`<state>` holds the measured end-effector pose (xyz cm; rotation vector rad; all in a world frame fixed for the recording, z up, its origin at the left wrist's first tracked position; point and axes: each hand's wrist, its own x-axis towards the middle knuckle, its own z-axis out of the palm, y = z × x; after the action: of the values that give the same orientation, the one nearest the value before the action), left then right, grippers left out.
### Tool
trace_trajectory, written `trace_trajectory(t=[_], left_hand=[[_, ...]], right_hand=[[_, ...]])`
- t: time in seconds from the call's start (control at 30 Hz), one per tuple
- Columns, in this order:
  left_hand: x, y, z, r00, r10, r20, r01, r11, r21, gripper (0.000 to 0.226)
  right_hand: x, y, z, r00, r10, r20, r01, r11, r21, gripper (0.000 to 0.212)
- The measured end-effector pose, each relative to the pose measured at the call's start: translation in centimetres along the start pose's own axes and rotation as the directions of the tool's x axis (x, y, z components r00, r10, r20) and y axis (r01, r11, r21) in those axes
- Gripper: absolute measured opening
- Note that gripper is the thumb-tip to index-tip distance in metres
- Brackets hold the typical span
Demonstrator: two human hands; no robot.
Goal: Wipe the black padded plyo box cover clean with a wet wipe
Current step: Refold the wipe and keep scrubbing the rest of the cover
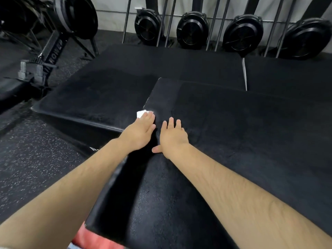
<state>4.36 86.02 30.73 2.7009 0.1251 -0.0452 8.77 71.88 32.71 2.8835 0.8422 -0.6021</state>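
Plyo box cover (233, 132), black and padded, filled the near and right part of the view, and both hands lay on its top. The left hand (142, 131) pressed a white wet wipe (140, 114) under straight, closed fingers at the cover's left edge, towards its far left corner. The right hand (173, 136) rested flat just beside it, fingers spread, holding nothing. Wiping looked under way, though no clear wet trail showed how much was done; the broad stretch towards the right edge probably remained. A lower pad (100, 90) lay beyond the left edge on a speckled rubber floor (27, 159). A rowing machine (52, 49) stood far left, and black flywheel housings (192, 31) leaned along the pale wall (111, 17).
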Motion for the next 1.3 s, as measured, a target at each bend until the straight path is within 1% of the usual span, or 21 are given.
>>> trace_trajectory(t=[0.1, 0.17, 0.23, 0.27, 0.3, 0.4, 0.5, 0.53, 0.63, 0.7, 0.77, 0.8, 0.87, 0.93, 1.0, 1.07, 1.1, 1.13, 1.2, 1.23, 1.3], left_hand=[[-1.3, -0.5, 0.4, 0.996, 0.084, 0.044, -0.084, 0.996, 0.001, 0.051], [-0.2, -1.0, -0.3, 0.998, 0.034, 0.059, -0.033, 0.999, -0.019, 0.051], [1.1, -0.5, -0.5, 0.999, -0.022, 0.041, 0.022, 1.000, -0.015, 0.047], [1.5, 0.0, -0.4, 0.999, -0.028, 0.025, 0.028, 1.000, 0.010, 0.043], [1.7, 0.7, -0.1, 0.999, -0.039, 0.009, 0.039, 0.999, 0.030, 0.040], [1.2, 2.9, 0.8, 1.000, 0.017, 0.027, -0.016, 1.000, -0.014, 0.038], [0.6, 3.3, 1.0, 0.982, 0.148, 0.117, -0.150, 0.989, 0.013, 0.044], [0.8, 3.0, 0.6, 0.982, 0.144, 0.125, -0.150, 0.988, 0.039, 0.044], [2.3, 3.0, 0.0, 0.998, 0.020, 0.064, -0.023, 0.999, 0.043, 0.040], [3.0, 4.5, 0.7, 0.996, 0.058, 0.073, -0.062, 0.997, 0.051, 0.038], [3.1, 5.2, 1.7, 0.980, 0.133, 0.146, -0.141, 0.989, 0.042, 0.047], [3.2, 4.9, 1.5, 0.976, 0.135, 0.172, -0.144, 0.989, 0.042, 0.051], [4.5, 3.5, 0.7, 0.984, 0.075, 0.160, -0.083, 0.996, 0.045, 0.051], [5.4, 3.8, 0.1, 0.994, 0.004, 0.113, -0.006, 1.000, 0.019, 0.044], [5.3, 5.4, 0.8, 0.992, 0.069, 0.108, -0.064, 0.997, -0.045, 0.030], [4.2, 6.4, 1.9, 0.977, 0.157, 0.147, -0.150, 0.987, -0.057, 0.050], [3.9, 6.0, 1.9, 0.974, 0.171, 0.150, -0.168, 0.985, -0.034, 0.054], [4.2, 5.4, 1.6, 0.979, 0.165, 0.120, -0.166, 0.986, -0.003, 0.051], [5.7, 4.8, 1.0, 0.993, 0.066, 0.093, -0.070, 0.997, 0.039, 0.048], [6.1, 4.9, 0.9, 0.995, 0.028, 0.095, -0.031, 0.999, 0.025, 0.049], [6.0, 5.2, 1.1, 0.993, 0.044, 0.112, -0.035, 0.996, -0.077, 0.049]], right_hand=[[0.1, -0.1, 0.8, 1.000, -0.015, -0.006, 0.015, 1.000, -0.011, 0.118], [-0.1, 0.6, 0.1, 0.998, -0.061, -0.024, 0.060, 0.998, -0.022, 0.115], [-0.1, 2.5, -1.5, 0.994, -0.081, -0.067, 0.081, 0.997, 0.004, 0.103], [0.2, 3.6, -2.2, 0.993, -0.055, -0.104, 0.058, 0.998, 0.027, 0.096], [0.5, 4.8, -2.9, 0.992, -0.010, -0.123, 0.014, 0.999, 0.029, 0.096], [1.5, 6.1, -3.4, 0.987, 0.159, 0.015, -0.158, 0.987, -0.033, 0.122], [2.3, 5.5, -2.9, 0.980, 0.185, 0.068, -0.184, 0.983, -0.025, 0.123], [2.4, 5.4, -2.9, 0.981, 0.184, 0.065, -0.182, 0.983, -0.024, 0.123], [2.8, 5.5, -2.9, 0.978, 0.193, 0.079, -0.191, 0.981, -0.037, 0.122], [3.0, 5.4, -2.9, 0.974, 0.208, 0.087, -0.207, 0.978, -0.018, 0.121], [3.5, 5.4, -2.9, 0.971, 0.222, 0.092, -0.224, 0.974, 0.016, 0.119], [3.7, 5.4, -2.8, 0.969, 0.225, 0.100, -0.227, 0.974, 0.012, 0.121], [4.1, 5.4, -2.7, 0.965, 0.228, 0.126, -0.228, 0.974, -0.017, 0.127], [4.4, 5.3, -2.7, 0.961, 0.239, 0.138, -0.237, 0.971, -0.029, 0.128], [5.0, 5.3, -2.6, 0.960, 0.237, 0.148, -0.238, 0.971, -0.009, 0.117], [5.7, 5.3, -2.4, 0.964, 0.215, 0.154, -0.221, 0.975, 0.025, 0.105], [5.9, 5.3, -2.2, 0.965, 0.215, 0.154, -0.220, 0.975, 0.015, 0.107], [5.9, 5.3, -2.0, 0.963, 0.224, 0.152, -0.227, 0.974, 0.001, 0.115], [5.5, 5.4, -2.2, 0.956, 0.243, 0.162, -0.246, 0.969, -0.001, 0.128], [5.2, 5.4, -2.4, 0.955, 0.247, 0.162, -0.250, 0.968, -0.001, 0.129], [4.8, 5.4, -2.7, 0.955, 0.249, 0.161, -0.253, 0.968, 0.005, 0.129]])
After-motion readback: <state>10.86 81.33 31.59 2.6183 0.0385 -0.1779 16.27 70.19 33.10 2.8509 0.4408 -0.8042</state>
